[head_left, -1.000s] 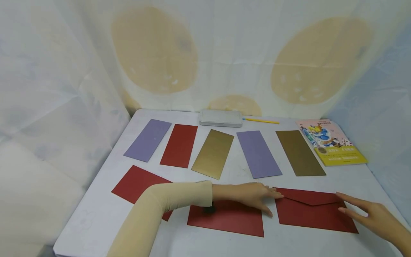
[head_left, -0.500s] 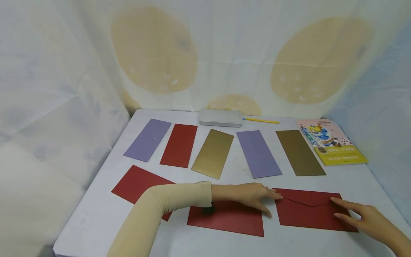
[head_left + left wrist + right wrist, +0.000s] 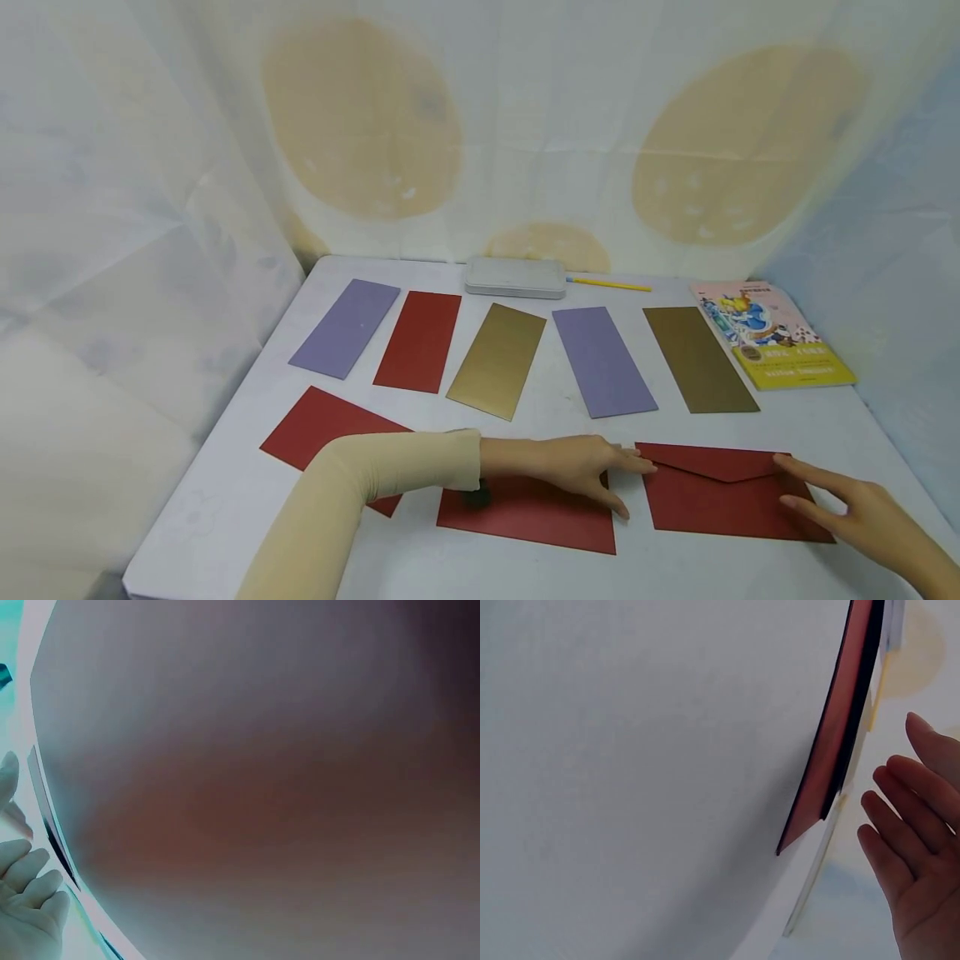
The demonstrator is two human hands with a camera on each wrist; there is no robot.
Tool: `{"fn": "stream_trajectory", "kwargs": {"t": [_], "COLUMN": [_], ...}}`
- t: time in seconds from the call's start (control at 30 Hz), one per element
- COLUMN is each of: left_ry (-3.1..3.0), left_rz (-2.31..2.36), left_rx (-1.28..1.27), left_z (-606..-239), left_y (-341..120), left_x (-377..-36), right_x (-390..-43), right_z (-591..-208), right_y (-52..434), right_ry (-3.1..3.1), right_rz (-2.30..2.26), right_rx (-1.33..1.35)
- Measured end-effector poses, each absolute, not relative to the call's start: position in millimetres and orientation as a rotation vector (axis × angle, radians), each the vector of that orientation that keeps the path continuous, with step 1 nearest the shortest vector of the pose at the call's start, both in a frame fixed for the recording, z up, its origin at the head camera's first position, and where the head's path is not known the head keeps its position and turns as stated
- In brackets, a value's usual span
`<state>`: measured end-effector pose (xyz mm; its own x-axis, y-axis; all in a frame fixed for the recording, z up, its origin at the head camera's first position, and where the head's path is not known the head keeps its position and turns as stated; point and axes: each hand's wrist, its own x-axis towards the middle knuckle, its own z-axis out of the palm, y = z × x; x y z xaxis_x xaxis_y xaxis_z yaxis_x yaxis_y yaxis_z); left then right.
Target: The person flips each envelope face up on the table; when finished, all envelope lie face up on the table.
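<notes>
A red envelope (image 3: 723, 504) with a pointed flap lies at the table's front right. My left hand (image 3: 581, 467) reaches across from the left, its fingertips at the envelope's upper left corner and its thumb apart from it. At the right end, my right hand (image 3: 855, 510) has its index fingertip by the flap's edge and its thumb lower down, both loosely extended. Beneath my left forearm lies a flat red rectangle (image 3: 525, 521). The left wrist view is mostly blur, with left fingers (image 3: 30, 874) at its edge. The right wrist view shows the right fingers (image 3: 900, 825) extended.
Another red rectangle (image 3: 318, 425) lies left, partly under the sleeve. Behind stand a row of flat pieces: purple (image 3: 345, 329), red (image 3: 417, 342), gold (image 3: 497, 360), purple (image 3: 605, 362), brown-gold (image 3: 701, 358). Farther back are a grey case (image 3: 516, 277), a yellow pencil (image 3: 611, 284) and a book (image 3: 772, 333).
My right hand has slid slightly left along the envelope. My left hand has shifted a little left and down, still at the envelope's corner. The other pieces stay put.
</notes>
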<state>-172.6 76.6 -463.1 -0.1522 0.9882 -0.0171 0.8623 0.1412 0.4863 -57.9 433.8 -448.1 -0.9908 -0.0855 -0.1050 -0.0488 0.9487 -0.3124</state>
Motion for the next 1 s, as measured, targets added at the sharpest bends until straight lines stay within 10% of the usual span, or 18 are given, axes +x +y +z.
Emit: {"fn": "stream_trajectory", "kwargs": {"t": [1.0], "left_ry": [2.150], "left_rz": [0.812], "left_rx": [1.652], "left_z": [-440.6], "left_y": [-37.5], "left_x": [-146.1], "right_x": [-63.0], "right_z": [-424.0], "right_y": [355.5], "right_ry": [3.190], "right_rz": [-0.724], "right_rx": [-0.570]}}
